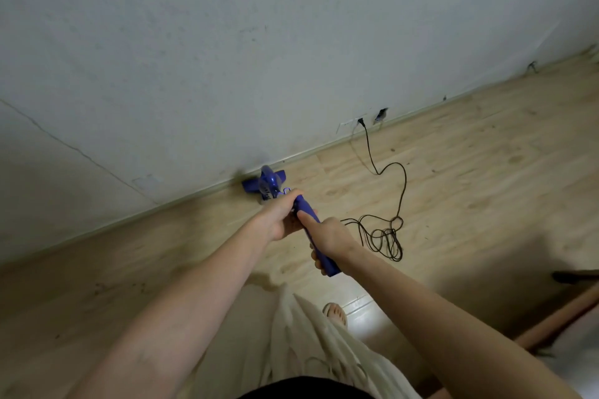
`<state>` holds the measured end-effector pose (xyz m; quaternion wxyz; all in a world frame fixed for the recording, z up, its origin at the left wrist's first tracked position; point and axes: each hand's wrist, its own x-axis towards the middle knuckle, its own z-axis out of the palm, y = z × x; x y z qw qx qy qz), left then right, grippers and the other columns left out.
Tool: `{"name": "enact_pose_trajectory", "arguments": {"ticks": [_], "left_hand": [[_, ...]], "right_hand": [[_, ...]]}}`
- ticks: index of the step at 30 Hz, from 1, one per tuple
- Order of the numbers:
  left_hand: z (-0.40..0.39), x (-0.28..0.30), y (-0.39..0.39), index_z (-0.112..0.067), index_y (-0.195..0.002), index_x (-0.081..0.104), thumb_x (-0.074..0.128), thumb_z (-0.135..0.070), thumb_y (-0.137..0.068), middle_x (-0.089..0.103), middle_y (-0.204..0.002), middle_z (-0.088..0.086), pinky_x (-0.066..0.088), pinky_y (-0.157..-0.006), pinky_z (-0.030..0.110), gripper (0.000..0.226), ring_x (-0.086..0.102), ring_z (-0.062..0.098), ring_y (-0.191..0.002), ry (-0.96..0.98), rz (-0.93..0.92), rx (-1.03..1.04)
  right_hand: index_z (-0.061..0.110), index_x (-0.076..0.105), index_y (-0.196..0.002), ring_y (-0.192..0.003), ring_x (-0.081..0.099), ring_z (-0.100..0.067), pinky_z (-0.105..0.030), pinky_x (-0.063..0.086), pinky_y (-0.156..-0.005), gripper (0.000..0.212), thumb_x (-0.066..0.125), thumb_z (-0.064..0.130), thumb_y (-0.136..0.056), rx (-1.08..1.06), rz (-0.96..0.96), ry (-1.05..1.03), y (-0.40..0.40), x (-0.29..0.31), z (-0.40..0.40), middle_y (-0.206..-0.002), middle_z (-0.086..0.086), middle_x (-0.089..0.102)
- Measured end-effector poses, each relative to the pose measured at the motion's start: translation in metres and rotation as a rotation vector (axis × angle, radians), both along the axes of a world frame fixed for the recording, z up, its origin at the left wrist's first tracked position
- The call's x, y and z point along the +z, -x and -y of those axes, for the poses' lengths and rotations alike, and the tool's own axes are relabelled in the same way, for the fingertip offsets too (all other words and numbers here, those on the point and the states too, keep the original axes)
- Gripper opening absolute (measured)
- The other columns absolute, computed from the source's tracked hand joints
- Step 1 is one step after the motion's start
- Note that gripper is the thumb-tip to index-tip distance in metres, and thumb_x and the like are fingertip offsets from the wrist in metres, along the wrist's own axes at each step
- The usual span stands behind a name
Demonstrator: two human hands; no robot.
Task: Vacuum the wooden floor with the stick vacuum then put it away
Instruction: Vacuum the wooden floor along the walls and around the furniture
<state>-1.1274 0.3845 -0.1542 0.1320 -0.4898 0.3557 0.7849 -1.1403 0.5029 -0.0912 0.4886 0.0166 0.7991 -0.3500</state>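
A blue stick vacuum (270, 186) points away from me, its head on the light wooden floor (470, 178) right at the skirting of the white wall. My left hand (285, 215) grips the stick further down. My right hand (330, 240) grips the blue handle nearest me, thumb stretched along it. The handle's end (330, 267) shows below my right hand. The shaft between my hands and the head is mostly hidden by my left hand.
A black power cord (385, 236) runs from a wall socket (359, 121) and lies coiled on the floor right of my hands. My sandalled foot (335, 312) and light skirt are below. Dark furniture edges stand at the right border (575, 277).
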Motion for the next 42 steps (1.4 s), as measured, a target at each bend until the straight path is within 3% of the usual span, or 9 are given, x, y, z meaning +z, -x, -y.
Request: {"name": "enact_pose_trajectory", "arguments": {"ticks": [5,8,12,16,22,28,32,37,42], "left_hand": [[-0.01,0.0,0.012,-0.001,-0.108,0.051,0.058,-0.03,-0.094,0.068,-0.062,0.014,0.053,-0.047,0.025,0.032,0.067,0.02,-0.051,0.003,0.008,0.04],[-0.018,0.0,0.015,-0.002,-0.108,0.051,0.058,-0.028,-0.094,0.069,-0.065,0.014,0.054,-0.048,0.026,0.031,0.068,0.02,-0.054,-0.013,0.008,0.034],[-0.024,-0.001,0.017,-0.001,-0.103,0.056,0.062,-0.029,-0.092,0.07,-0.068,0.013,0.054,-0.049,0.025,0.031,0.069,0.019,-0.056,-0.054,-0.003,0.051],[-0.03,0.0,0.021,0.0,-0.104,0.057,0.065,-0.03,-0.089,0.069,-0.072,0.014,0.054,-0.049,0.024,0.034,0.068,0.019,-0.054,-0.049,-0.015,0.103],[-0.04,-0.004,0.021,-0.005,-0.105,0.051,0.062,-0.031,-0.089,0.061,-0.075,0.012,0.053,-0.05,0.026,0.033,0.064,0.02,-0.058,-0.041,0.0,0.242],[-0.05,-0.008,0.022,-0.007,-0.105,0.048,0.061,-0.03,-0.092,0.059,-0.069,0.01,0.053,-0.048,0.027,0.029,0.063,0.019,-0.048,0.007,0.017,0.278],[-0.055,-0.012,0.014,-0.007,-0.086,0.053,0.063,-0.032,-0.092,0.059,-0.071,0.011,0.053,-0.047,0.025,0.028,0.063,0.017,-0.051,-0.001,0.052,0.256],[-0.055,-0.009,-0.007,-0.006,-0.095,0.054,0.064,-0.031,-0.09,0.061,-0.073,0.013,0.052,-0.046,0.025,0.028,0.062,0.017,-0.052,0.014,0.08,0.277],[-0.034,-0.002,-0.045,-0.005,-0.093,0.055,0.063,-0.03,-0.091,0.062,-0.059,0.01,0.053,-0.053,0.029,0.026,0.063,0.017,-0.047,-0.04,0.011,0.367]], "right_hand": [[0.011,0.045,-0.075,-0.041,0.048,-0.017,-0.021,0.04,-0.04,0.045,0.044,0.05,-0.098,0.103,0.008,0.014,0.019,0.0,-0.009,-0.061,-0.008,0.051],[0.012,0.045,-0.076,-0.043,0.048,-0.016,-0.023,0.041,-0.041,0.043,0.042,0.048,-0.099,0.145,0.006,0.017,0.027,0.005,-0.021,-0.062,-0.007,0.051],[0.015,0.046,-0.082,-0.047,0.048,-0.017,-0.023,0.041,-0.042,0.033,0.044,0.043,-0.1,0.141,0.066,0.073,0.038,0.015,-0.029,-0.069,-0.007,0.049],[0.014,0.047,-0.101,-0.05,0.048,-0.018,-0.022,0.04,-0.043,0.031,0.044,0.044,-0.1,0.143,0.094,0.099,0.044,0.015,-0.03,-0.072,-0.008,0.05],[0.012,0.047,-0.104,-0.046,0.047,-0.016,-0.018,0.04,-0.035,0.029,0.043,0.04,-0.101,0.165,0.043,0.164,0.04,0.006,-0.033,-0.067,-0.008,0.05],[0.009,0.048,-0.098,-0.04,0.046,-0.016,-0.018,0.04,-0.035,0.032,0.048,0.04,-0.099,0.134,0.066,0.179,0.036,-0.013,-0.04,-0.063,-0.009,0.048],[0.007,0.046,-0.08,-0.039,0.047,-0.017,-0.02,0.04,-0.037,0.044,0.051,0.047,-0.096,0.144,0.101,0.105,0.032,-0.024,-0.046,-0.063,-0.01,0.049],[0.009,0.045,-0.08,-0.043,0.047,-0.017,-0.02,0.04,-0.037,0.041,0.056,0.046,-0.094,0.185,0.094,0.086,0.014,-0.02,-0.044,-0.065,-0.01,0.05],[0.011,0.044,-0.084,-0.045,0.049,-0.017,-0.018,0.039,-0.036,0.037,0.057,0.044,-0.094,0.28,0.061,0.082,-0.012,0.001,-0.022,-0.067,-0.008,0.051]]}}
